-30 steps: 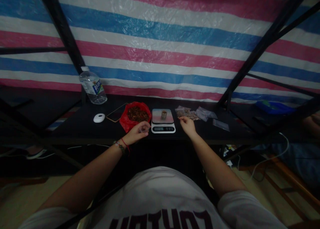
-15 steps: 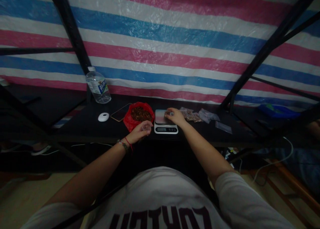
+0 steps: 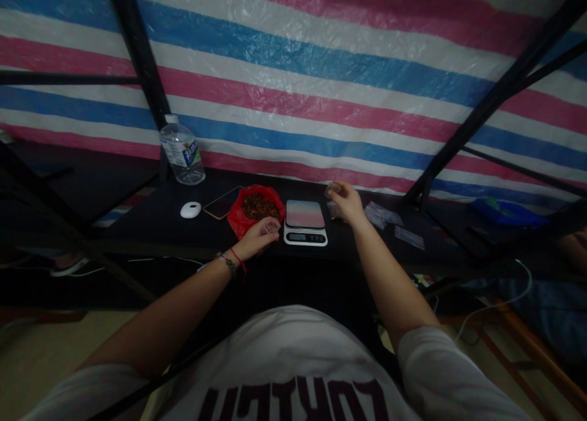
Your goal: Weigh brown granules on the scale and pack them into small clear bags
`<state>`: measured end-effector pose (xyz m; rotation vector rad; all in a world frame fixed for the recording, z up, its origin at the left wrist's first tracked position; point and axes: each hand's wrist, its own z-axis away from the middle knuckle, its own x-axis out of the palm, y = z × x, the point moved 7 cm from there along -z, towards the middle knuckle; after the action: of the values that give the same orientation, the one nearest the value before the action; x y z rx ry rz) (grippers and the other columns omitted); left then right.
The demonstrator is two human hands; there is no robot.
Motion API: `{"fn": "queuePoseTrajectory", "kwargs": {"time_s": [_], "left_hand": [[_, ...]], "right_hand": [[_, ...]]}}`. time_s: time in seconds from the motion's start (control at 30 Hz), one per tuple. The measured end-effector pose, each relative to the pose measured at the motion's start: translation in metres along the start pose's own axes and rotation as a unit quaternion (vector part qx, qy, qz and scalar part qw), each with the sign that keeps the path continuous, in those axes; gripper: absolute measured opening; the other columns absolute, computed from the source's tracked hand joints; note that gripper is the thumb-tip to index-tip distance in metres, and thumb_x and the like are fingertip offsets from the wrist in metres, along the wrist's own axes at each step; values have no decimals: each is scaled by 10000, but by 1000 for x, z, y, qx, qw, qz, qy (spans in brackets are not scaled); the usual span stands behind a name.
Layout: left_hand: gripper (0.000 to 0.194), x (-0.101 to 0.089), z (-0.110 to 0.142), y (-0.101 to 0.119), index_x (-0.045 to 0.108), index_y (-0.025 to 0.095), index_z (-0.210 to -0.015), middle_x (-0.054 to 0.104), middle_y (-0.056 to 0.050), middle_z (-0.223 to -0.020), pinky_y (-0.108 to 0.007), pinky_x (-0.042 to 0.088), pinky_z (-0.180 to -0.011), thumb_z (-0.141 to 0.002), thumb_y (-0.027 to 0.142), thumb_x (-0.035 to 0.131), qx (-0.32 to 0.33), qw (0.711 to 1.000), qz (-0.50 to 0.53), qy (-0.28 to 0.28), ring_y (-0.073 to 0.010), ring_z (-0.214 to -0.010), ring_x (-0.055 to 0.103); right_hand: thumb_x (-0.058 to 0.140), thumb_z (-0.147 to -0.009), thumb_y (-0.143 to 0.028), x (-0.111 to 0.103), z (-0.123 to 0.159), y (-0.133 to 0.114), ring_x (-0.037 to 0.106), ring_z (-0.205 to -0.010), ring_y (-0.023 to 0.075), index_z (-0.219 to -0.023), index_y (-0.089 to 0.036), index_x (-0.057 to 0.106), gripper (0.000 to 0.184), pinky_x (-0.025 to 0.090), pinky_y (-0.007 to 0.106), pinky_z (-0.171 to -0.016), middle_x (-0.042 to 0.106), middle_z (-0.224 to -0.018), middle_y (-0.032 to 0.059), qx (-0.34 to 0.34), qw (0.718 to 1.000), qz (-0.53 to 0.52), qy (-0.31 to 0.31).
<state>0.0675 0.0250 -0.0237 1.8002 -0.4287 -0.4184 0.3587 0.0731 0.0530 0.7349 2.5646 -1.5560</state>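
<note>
My left hand (image 3: 253, 240) is closed around a small clear plastic cup (image 3: 271, 226), at the front edge of a red plastic bag (image 3: 236, 222). Loose brown bits (image 3: 260, 207) fill that bag, which lies open. To its right stands a white kitchen scale (image 3: 305, 215), with nothing on its plate. My right hand (image 3: 350, 207) pinches another small cup (image 3: 332, 189) in the air, beyond the scale's right side. Some brownish contents seem to show in it. Below this hand lie small filled bags (image 3: 335, 212), partly hidden by it.
Flat clear zip bags (image 3: 383, 214) lie on the black table at right. At left are a phone (image 3: 223, 203), a white oval device (image 3: 191, 210) and a large plastic bottle (image 3: 182, 153). Black metal posts (image 3: 145, 66) frame the table, before a striped plastic sheet (image 3: 302, 96).
My right hand went from beside the scale to the cup on its plate, took hold of it and lifted it off to the right. My left hand keeps its cup nearly in place.
</note>
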Motion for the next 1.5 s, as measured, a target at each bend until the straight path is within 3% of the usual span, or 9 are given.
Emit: {"fn": "queuePoseTrajectory", "kwargs": {"time_s": [0.1,0.27,0.4,0.67,0.87,1.07,1.5], "left_hand": [[323,-6,-2,3,553,169,-946,647,-39,-916,-299,421,-812,-723,362,684,8,999,-15,52,-170,-860,580],[278,-4,-5,6,586,162,-928,664,-74,-1058,-331,405,-909,-727,336,669,3,999,-21,44,-189,-959,587],[338,-4,-11,2,622,150,-1004,667,-70,-1024,-324,423,-857,-729,344,661,-26,998,-21,55,-186,-908,592],[332,-3,-11,9,635,143,-1006,660,-67,-1003,-319,419,-852,-741,342,655,-2,998,-42,53,-182,-898,579],[263,1,-1,13,611,157,-927,652,-57,-952,-307,432,-814,-751,347,655,2,998,-54,14,-175,-854,577],[250,1,-1,11,568,166,-897,637,-53,-903,-315,440,-821,-751,347,660,13,1000,-2,12,-181,-866,584],[244,-3,-2,0,573,166,-906,633,-46,-883,-299,470,-779,-747,324,670,4,998,66,12,-161,-807,610]], "right_hand": [[719,-693,-395,-15,9,0,640,-985,234,-1134,-191,616,497,493,416,-925,692,-1053,79,0,999,-11,31],[718,-688,-393,-34,26,11,646,-958,227,-1138,-189,615,504,490,428,-935,685,-1057,80,18,998,-17,66],[723,-676,-387,-40,36,20,645,-939,223,-1143,-201,608,516,501,430,-915,677,-1071,81,40,997,0,73],[740,-640,-389,-19,53,38,650,-885,191,-1056,-190,599,482,527,381,-833,683,-1024,77,94,991,-93,30],[718,-657,-424,-25,66,54,655,-897,189,-1101,-260,592,490,535,320,-717,656,-1133,53,179,975,-128,26],[786,-586,-399,-23,64,60,650,-888,207,-1096,-218,620,566,527,349,-746,685,-1066,79,138,985,-107,-3],[794,-594,-370,-8,71,53,644,-923,209,-1038,-205,664,491,499,406,-888,700,-990,60,118,987,-101,-28]]}}
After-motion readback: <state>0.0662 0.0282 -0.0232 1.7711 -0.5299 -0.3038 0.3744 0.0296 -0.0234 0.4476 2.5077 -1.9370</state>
